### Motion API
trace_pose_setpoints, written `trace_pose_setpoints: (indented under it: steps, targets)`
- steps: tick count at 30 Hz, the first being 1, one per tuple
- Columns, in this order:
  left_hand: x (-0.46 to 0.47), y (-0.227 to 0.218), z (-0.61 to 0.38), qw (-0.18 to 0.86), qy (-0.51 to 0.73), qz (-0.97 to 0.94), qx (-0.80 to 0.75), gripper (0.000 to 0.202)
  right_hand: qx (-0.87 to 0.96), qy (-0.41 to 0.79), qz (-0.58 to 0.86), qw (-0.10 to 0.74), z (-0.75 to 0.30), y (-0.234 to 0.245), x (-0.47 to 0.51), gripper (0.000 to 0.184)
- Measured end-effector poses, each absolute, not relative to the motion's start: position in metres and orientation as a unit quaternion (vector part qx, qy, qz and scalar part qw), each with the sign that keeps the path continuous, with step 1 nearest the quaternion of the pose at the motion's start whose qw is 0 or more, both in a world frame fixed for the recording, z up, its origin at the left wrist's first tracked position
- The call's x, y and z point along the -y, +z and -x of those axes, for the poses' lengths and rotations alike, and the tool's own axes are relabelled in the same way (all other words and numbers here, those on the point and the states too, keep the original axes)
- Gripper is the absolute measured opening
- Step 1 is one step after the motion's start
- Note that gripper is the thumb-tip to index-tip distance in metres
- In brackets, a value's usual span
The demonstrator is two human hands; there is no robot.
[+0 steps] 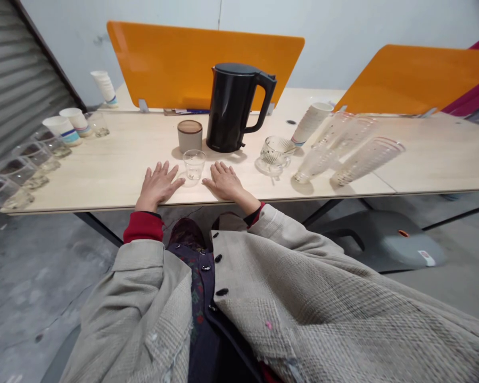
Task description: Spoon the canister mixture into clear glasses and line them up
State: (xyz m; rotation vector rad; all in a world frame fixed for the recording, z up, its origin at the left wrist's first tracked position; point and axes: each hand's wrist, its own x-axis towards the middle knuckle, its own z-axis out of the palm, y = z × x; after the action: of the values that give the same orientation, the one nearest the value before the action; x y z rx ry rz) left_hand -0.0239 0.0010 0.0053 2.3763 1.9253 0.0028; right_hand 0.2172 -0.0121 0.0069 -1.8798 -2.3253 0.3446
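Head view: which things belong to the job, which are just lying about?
Likely in play:
- left hand and right hand, flat on the pale wooden table
- small clear glass tumbler, between the hands
- grey ceramic cup
- black electric kettle

Likely lying about:
- ribbed glass dripper
- stacked white paper cups
- tall clear plastic cups
- row of clear glasses

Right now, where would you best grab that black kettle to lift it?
Probably by the handle, the open loop on the right side of the kettle. Come in from the right with your right hand: the kettle stands upright and the loop sticks out that way, so fingers can wrap through it.
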Motion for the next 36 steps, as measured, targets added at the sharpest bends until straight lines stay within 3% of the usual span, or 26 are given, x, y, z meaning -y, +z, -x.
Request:
trace_pose_setpoints:
  steps: [17, 29, 36]
  targets:
    - [-0.0012, 0.0047, 0.0239, 0.047, 0.005, -0.777, -0.628, 0.073, 0.784, 0.113, 0.606, 0.072, -0.2196, 0.0044, 0.0119, 0.08]
    - [0.0061, 0.005, 0.0178, 0.062, 0.019, -0.761, -0.646, 0.072, 0.792, 0.106, 0.599, 0.059, -0.2204, 0.0015, 0.0111, 0.09]
    - [0.0049, 0.0023, 0.0198, 0.057, 0.024, -0.763, -0.644, 0.072, 0.788, 0.105, 0.605, 0.05, -0.218, 0.0053, 0.0135, 0.083]
